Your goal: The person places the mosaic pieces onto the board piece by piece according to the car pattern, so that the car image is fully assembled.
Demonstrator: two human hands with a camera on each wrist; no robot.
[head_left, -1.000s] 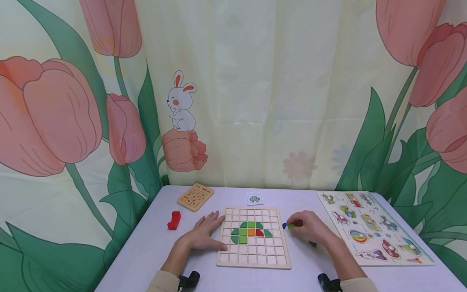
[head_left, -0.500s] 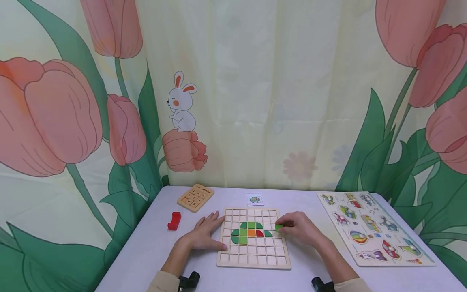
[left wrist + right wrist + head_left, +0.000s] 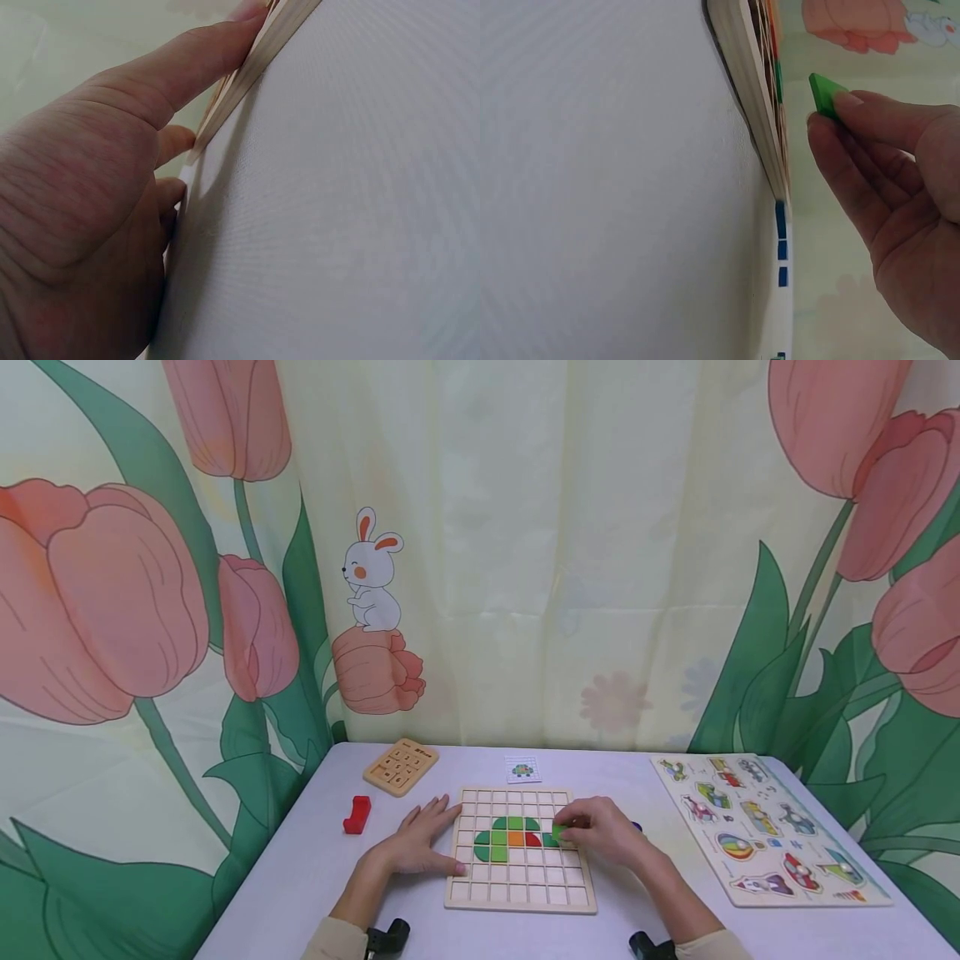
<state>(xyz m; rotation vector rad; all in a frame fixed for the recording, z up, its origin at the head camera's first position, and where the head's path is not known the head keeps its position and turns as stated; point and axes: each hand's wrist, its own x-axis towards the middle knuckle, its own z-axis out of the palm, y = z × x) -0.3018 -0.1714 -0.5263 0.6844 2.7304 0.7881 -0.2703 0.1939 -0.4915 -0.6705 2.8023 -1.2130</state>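
Head view, working left to right. Red block (image 3: 357,814) lies alone at about 9 o'clock from the grid board (image 3: 520,893), well apart from it. Small wooden number board (image 3: 401,766) sits at about 10 o'clock, near the table's far edge.

Left hand (image 3: 420,843): flat on the table, fingers straight and spread, holding nothing. Fingertips touch the board's left rim; left wrist view shows the thumb (image 3: 187,67) lying along the board's edge (image 3: 247,71). Judged: it braces the board.

Grid board: a partial figure of coloured tiles (image 3: 506,839), green with one orange and one red, fills cells about the middle. Pattern card (image 3: 522,768) lies just beyond the board at 12 o'clock.

Right hand (image 3: 596,833): fingers curled, pinching a small green tile (image 3: 557,833) between thumb and fingertips. Right wrist view confirms the pinch on the green tile (image 3: 825,94), held just off the board's face. The tile hovers at the 3 o'clock end of the figure; whether it touches the board I cannot tell.

Step in hand, as judged: seating this green piece at the figure's right end. Next move calls for squaring the tile to an empty cell, lowering it flush, then letting go without nudging neighbours.

Animal peg puzzle (image 3: 765,831) lies at 3 o'clock, well apart.
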